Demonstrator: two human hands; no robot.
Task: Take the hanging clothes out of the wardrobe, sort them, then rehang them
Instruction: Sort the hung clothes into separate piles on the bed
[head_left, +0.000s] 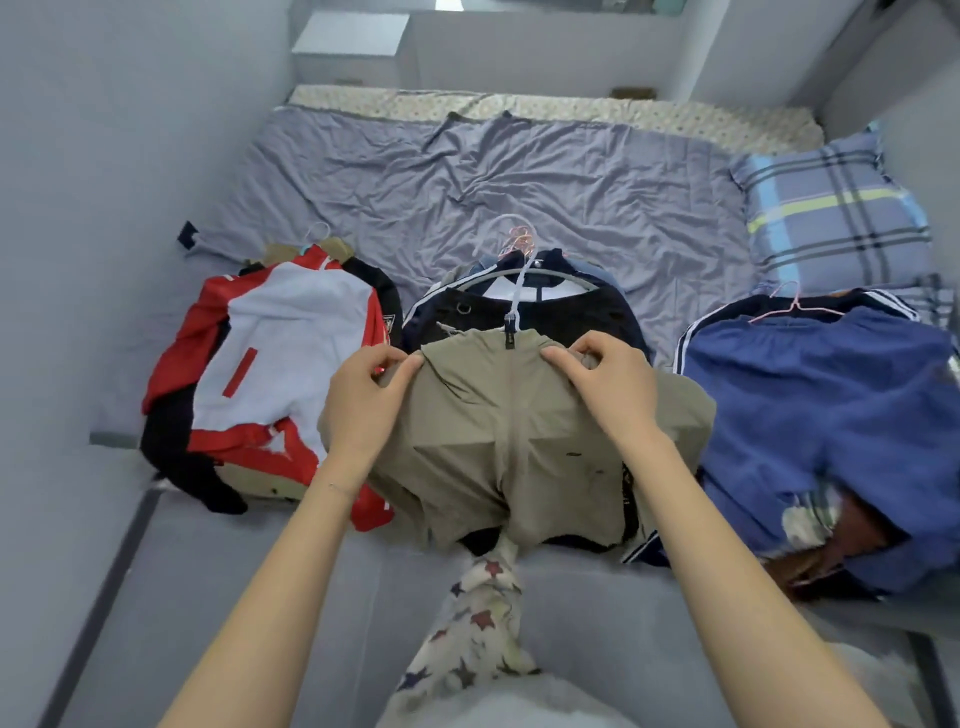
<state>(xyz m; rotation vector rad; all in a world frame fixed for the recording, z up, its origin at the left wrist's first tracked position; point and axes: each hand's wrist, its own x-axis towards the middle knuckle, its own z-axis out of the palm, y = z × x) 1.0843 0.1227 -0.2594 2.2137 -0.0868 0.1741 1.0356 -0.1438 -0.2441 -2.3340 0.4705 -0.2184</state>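
Khaki shorts (514, 441) lie on top of the middle pile on the bed, over dark garments (561, 312) on hangers. My left hand (363, 395) pinches the shorts' waistband at its left end. My right hand (602, 384) pinches the waistband at its right end. A white hanger (511, 291) lies just beyond the waistband, its hook pointing away. To the left sits a red and pale blue jacket (280, 364) on a pile. On the right lies a pile topped by a blue garment (831, 415) with a pink hanger (795, 306).
The bed is covered by a wrinkled grey-blue sheet (519, 176). A plaid pillow (831, 208) rests at the back right. A star-patterned cloth (478, 623) hangs at the near edge. Grey walls close in on the left and at the back.
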